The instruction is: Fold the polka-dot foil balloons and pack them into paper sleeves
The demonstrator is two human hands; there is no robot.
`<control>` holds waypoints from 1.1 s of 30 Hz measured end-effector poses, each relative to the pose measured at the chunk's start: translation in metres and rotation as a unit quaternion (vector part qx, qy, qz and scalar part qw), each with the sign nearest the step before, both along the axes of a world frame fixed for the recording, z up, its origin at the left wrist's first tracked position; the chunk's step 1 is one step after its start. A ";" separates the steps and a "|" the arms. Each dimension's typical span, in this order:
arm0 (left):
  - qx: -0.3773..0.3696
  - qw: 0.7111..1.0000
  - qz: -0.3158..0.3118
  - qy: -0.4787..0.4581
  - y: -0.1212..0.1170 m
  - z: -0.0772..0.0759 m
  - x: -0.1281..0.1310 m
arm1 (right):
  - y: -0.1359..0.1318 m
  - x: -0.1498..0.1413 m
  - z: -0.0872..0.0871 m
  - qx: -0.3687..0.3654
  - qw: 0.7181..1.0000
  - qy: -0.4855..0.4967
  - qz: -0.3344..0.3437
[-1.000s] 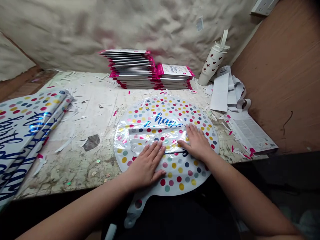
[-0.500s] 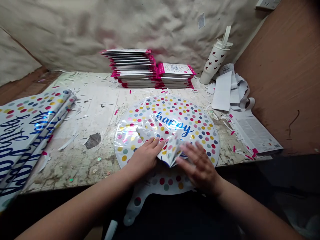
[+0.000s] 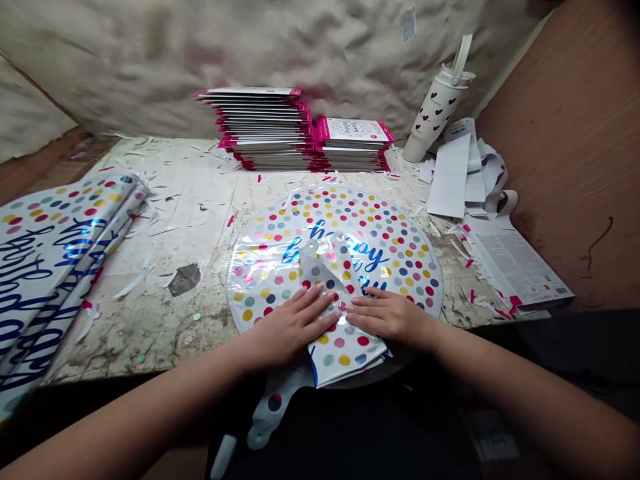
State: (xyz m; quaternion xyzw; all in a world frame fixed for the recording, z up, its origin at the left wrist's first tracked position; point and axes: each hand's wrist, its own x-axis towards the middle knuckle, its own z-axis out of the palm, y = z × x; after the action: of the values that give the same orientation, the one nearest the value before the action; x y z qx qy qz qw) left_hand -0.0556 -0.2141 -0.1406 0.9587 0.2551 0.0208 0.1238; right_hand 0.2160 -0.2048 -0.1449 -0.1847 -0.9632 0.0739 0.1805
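Observation:
A folded foil balloon, white with coloured dots, lies on top of a flat round foil balloon with blue "happy" lettering. My left hand rests flat on the folded balloon's left side, fingers stretched out. From the right, my right hand presses on it with its fingers extended, their tips close to those of my left hand. Past the table's front edge hangs the round balloon's tail. The folded balloon's narrow tail points away from me, above my fingers.
Stacked pink-edged packets and a shorter packet stack stand at the back. To their right are a white tumbler, paper strips and a printed card. More dotted foil balloons lie at left. Paper scraps litter the table.
The upper balloon has gone from a crumpled, angled fold to a flatter, narrower one nearer me. My right hand has moved in from the right and settled on it; my left hand stays on it.

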 end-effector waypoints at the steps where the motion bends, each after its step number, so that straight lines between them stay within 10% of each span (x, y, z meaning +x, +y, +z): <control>1: -0.001 1.000 0.005 -0.022 -0.003 0.000 -0.003 | 0.001 0.001 0.001 -0.037 0.999 0.016 -0.012; 6: -0.183 0.951 0.197 -0.154 0.005 0.012 -0.003 | 0.021 -0.007 0.009 -0.316 0.931 0.065 -0.171; 11: -0.453 0.699 0.520 -0.187 0.049 0.024 0.018 | 0.055 -0.028 0.017 -0.455 0.789 0.040 -0.411; 14: -0.478 0.670 0.541 -0.171 0.066 0.021 0.026 | 0.052 -0.040 0.021 -0.334 0.821 0.051 -0.461; 18: -0.489 0.650 0.557 -0.170 0.076 0.019 0.030 | 0.029 -0.057 0.016 -0.088 0.932 -0.018 -0.352; 24: -0.493 0.623 0.555 -0.248 0.074 0.044 0.012 | 0.037 -0.062 -0.006 -0.202 0.902 -0.103 -0.368; 29: -0.596 0.540 0.539 -0.249 0.069 0.055 0.006 | 0.037 -0.066 -0.010 -0.204 0.903 -0.057 -0.374; 33: -0.591 0.592 0.516 -0.184 0.079 0.046 0.029 | 0.046 -0.047 -0.001 -0.201 0.921 -0.037 -0.331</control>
State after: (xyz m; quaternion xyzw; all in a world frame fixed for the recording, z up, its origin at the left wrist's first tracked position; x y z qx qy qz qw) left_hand -0.0266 -0.1352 -0.0944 0.3594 0.6353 0.1016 0.6760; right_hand 0.1687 -0.1586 -0.1455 -0.5278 -0.8183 0.1947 0.1179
